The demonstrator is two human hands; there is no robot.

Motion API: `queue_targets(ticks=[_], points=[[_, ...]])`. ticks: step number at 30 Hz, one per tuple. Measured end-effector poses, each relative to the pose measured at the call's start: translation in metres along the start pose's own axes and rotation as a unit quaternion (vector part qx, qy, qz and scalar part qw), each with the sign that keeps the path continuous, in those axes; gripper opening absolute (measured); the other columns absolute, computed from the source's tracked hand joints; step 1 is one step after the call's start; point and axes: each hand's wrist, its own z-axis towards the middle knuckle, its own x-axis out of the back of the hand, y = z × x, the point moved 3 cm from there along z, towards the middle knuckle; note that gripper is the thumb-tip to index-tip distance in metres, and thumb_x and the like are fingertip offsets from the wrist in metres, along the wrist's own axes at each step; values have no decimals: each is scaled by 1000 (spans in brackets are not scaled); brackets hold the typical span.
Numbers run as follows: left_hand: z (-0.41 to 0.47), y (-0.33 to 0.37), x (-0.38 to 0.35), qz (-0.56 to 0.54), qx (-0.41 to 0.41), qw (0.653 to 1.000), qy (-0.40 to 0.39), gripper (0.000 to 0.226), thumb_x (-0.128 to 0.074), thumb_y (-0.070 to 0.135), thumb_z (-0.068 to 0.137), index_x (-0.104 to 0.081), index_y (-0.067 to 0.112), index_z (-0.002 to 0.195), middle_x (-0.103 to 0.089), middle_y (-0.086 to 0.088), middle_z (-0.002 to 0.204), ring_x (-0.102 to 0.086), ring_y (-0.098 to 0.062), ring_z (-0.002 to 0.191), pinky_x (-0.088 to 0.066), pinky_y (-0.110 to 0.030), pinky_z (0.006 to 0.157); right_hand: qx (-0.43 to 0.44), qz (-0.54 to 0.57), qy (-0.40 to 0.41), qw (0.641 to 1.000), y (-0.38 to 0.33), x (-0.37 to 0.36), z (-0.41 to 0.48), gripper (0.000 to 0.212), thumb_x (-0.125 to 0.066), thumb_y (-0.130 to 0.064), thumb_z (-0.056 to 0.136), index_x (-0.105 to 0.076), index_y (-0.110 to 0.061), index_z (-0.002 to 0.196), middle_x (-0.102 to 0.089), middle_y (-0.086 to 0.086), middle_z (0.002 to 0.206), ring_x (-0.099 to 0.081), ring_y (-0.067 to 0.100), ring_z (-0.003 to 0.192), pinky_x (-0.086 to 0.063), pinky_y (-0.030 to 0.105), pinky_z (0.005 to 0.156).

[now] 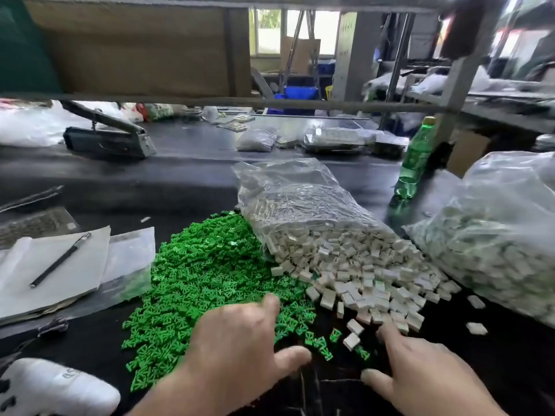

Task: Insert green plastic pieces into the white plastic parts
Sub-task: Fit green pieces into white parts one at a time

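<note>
Both grips are spread and empty: left hand (pixel 240 340) over the green pieces (pixel 204 280), right hand (pixel 420 364) by the white parts (pixel 360 271). We should pinch just one of each.

Both forearms cut off at the bottom edge. Left hand (pixel 237 334) covers the near part of the green pile (pixel 195 280); its outer fingers are hidden behind the knuckles. Right hand (pixel 420 364) shows only index and thumb, rest out of sight. Pile's far right edge goes under the bag (pixel 300 199) of white parts. Second bag (pixel 495 235) clipped by the right edge, contents blurred. White object (pixel 54 388) clipped at the bottom-left corner, print unreadable. Bottle (pixel 416 157) label smeared. Rack (pixel 456 76) and everything behind it blurred.
</note>
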Motion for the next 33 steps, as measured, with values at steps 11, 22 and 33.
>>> queue_targets(ticks=[11,22,33], points=[[20,-11,-21,36,115,983,-136,90,-43,86,75,-24,23,137,-60,8,104,-60,-19,97,-53,-36,77,59,83,58,993,-32,0,45,38,-52,-51,98,-45,-30,129,-62,-10,119,-58,12,98,-49,28,80],[43,-6,-30,23,93,993,-69,59,-46,72,87,-40,29,128,-52,10,112,-58,-16,99,-47,-31,66,53,12,116,992,-27,3,84,69,-47,-71,91,-32,-34,148,-40,2,145,-57,21,118,-53,35,86],[39,-6,-31,-91,59,993,55,17,-45,49,97,-52,38,108,-52,19,97,-56,-1,81,-49,-19,69,179,85,257,946,-37,-11,82,6,-63,-22,95,-65,-20,90,-54,-6,87,-50,14,68,-44,27,58]])
